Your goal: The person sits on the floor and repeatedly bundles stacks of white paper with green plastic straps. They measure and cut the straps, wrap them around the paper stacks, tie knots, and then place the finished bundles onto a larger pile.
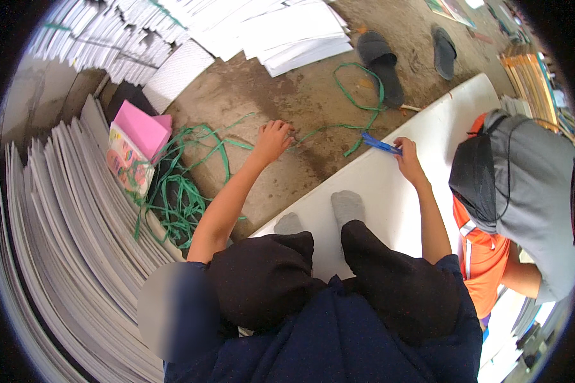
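My left hand (273,138) reaches down to the concrete floor and pinches a green plastic strap (354,99) that loops away toward the sandals. My right hand (407,156) holds a small blue tool (379,143), its tip pointing left over the edge of a white board (428,121). My legs in dark trousers and grey socks (346,205) rest on that board. The strap runs between both hands; where it meets the blue tool is too small to tell.
A tangle of green straps (182,191) lies left, beside a pink box (144,127) and a colourful booklet (126,163). Stacks of white sheets (64,236) fill the left and top. Two dark sandals (380,60) lie ahead. A person in orange with a grey backpack (524,179) sits right.
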A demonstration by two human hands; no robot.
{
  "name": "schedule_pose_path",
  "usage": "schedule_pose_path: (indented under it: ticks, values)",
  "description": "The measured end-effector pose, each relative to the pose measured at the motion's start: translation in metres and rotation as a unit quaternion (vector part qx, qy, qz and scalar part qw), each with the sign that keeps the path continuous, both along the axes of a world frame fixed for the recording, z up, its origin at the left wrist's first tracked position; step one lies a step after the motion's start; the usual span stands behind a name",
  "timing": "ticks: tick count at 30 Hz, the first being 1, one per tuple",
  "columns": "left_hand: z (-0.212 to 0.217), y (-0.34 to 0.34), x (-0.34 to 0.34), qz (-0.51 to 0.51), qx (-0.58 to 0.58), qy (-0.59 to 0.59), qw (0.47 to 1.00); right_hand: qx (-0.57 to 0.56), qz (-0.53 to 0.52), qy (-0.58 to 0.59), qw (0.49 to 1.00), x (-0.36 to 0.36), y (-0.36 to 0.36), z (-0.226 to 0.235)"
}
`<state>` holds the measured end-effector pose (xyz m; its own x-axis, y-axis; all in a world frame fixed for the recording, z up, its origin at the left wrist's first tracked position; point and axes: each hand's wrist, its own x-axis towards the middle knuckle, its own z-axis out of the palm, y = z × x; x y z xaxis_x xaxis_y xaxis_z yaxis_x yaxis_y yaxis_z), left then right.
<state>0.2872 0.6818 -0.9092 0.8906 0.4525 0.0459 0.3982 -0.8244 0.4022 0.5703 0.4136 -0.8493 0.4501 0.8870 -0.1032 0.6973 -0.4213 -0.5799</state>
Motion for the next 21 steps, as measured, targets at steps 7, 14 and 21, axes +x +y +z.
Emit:
schedule_pose_path:
  ticks: [7, 14, 21]
  values:
    - [-0.006, 0.01, -0.075, 0.128, -0.034, 0.022, 0.991, -0.023, 0.127, -0.127, 0.983, 0.008, 0.055, -0.011]
    - [0.0, -0.007, -0.111, 0.211, -0.067, 0.079, 0.972, -0.056, 0.28, -0.113, 0.952, -0.054, 0.152, -0.051]
    - [0.0, -0.001, -0.097, 0.181, 0.042, 0.04, 0.982, -0.038, 0.313, -0.154, 0.936, -0.062, 0.17, -0.079]
